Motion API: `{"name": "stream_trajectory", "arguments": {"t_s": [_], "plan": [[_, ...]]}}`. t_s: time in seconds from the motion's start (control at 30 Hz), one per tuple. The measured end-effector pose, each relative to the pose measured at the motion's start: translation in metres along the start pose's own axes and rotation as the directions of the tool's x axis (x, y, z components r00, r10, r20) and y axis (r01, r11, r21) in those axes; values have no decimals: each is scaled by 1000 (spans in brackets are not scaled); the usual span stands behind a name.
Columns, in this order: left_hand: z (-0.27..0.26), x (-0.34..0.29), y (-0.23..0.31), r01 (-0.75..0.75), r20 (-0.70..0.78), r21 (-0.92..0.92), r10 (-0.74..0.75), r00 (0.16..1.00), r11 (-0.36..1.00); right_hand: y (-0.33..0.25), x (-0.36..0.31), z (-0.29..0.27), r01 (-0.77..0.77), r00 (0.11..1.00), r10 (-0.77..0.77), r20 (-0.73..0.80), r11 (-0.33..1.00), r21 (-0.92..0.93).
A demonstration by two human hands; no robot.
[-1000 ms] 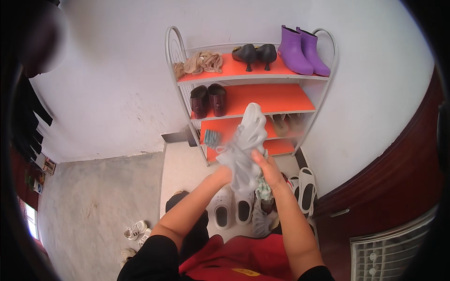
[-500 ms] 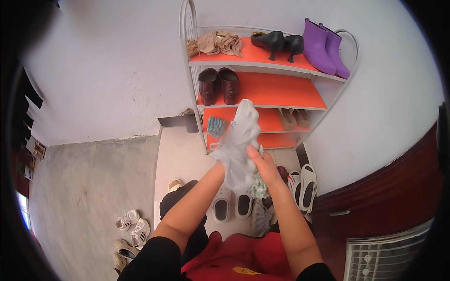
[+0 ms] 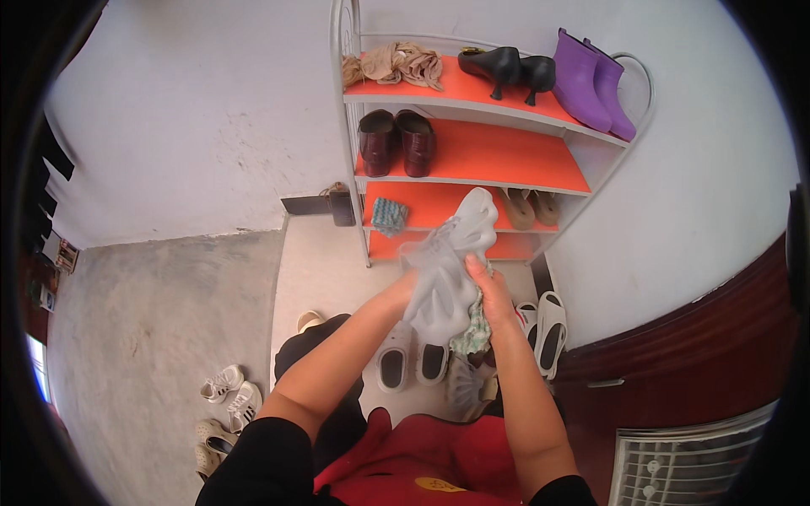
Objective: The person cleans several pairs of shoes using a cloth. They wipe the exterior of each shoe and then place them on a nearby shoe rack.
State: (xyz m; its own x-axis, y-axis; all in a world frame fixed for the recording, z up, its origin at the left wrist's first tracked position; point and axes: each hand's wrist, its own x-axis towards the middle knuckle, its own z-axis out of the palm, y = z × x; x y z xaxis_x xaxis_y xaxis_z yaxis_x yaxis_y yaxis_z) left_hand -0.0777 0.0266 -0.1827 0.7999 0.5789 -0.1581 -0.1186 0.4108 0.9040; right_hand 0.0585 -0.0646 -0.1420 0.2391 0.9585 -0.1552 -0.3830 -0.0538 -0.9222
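I am standing before the shoe rack, working a pale grey cloth bunched between both hands, level with the rack's lower shelves. Next, I judge, comes freeing an end. My right hand is closing around it, thumb pressing; my left hand is gripping from behind.

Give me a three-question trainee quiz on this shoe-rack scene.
1. True or false: both hands grip the pale shoe.
2. Which shelf of the rack holds the purple boots? A top, B second, C bottom.
3. What footwear is on the second shelf?

Key: 1 true: left hand and right hand both hold it. 2 A. 3 brown shoes.
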Motion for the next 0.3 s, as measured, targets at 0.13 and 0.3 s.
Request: {"name": "stream_trajectory", "arguments": {"t_s": [0.13,0.3], "plan": [[36,-20,43,-84,55,449,67,996,890,-5,5,-24,38,999,-41,6,970,241],[63,-42,53,-549,212,630,558,802,549,-36,10,-51,50,996,-80,34,848,528]]}}
